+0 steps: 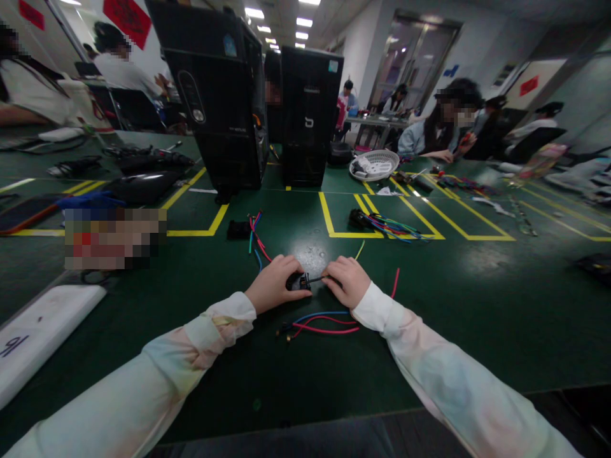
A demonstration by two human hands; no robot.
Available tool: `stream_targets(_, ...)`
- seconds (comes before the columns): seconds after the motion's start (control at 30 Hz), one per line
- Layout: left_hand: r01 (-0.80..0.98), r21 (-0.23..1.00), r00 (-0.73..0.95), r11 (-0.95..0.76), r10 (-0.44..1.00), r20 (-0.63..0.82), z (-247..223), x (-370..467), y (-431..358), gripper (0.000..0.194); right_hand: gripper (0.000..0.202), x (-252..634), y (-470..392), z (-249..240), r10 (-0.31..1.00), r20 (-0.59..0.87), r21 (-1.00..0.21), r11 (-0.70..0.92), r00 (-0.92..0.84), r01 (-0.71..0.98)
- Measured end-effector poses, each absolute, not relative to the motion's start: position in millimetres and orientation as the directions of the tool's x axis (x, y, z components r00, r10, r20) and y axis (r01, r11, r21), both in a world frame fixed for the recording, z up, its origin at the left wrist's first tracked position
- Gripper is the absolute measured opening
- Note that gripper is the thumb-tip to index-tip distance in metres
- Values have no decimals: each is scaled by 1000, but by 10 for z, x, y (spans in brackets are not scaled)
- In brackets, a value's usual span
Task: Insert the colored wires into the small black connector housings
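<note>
My left hand (279,284) is closed on a small black connector (300,281) just above the green table. From the connector a thin dark wire (316,278) runs across to my right hand (347,280), whose fingers pinch its other end. Near my wrists, blue and red wires (324,323) with metal ends lie on the table. A green-yellow wire (360,249) and a red wire (396,282) show beside my right hand. Behind my left hand is another black connector (238,229) with coloured wires.
Two black computer towers (222,95) (310,117) stand at the back. A white basket (374,165) and a wire bundle (386,225) are at back right. A white power strip (48,331) lies at left. Several people sit at tables beyond.
</note>
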State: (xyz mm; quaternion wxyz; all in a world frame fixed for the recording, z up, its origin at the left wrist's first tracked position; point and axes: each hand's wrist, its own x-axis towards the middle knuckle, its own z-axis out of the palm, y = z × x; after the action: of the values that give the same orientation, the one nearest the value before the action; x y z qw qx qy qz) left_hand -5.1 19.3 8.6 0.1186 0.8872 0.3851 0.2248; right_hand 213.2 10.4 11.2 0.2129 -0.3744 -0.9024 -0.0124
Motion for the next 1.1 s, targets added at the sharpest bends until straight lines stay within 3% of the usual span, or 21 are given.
stream_targets(0.4, 643, 391, 575, -658, 753, 322, 63, -41, 197, 39, 19, 2113, 44, 186, 645, 490, -156, 726, -586, 670)
stream_targets(0.7, 645, 397, 576, -653, 757, 310, 66, -40, 198, 38, 16, 2162, 132, 107, 619, 314, -166, 783, -720, 600)
stream_targets(0.97, 648, 386, 576, -657, 754, 317, 62, -39, 198, 40, 21, 2138, 57, 201, 618, 469, -70, 738, -631, 671)
stream_targets(1.1, 654, 372, 580, -658, 753, 311, 62, -41, 196, 40, 19, 2142, 75, 177, 628, 434, -95, 745, -646, 661)
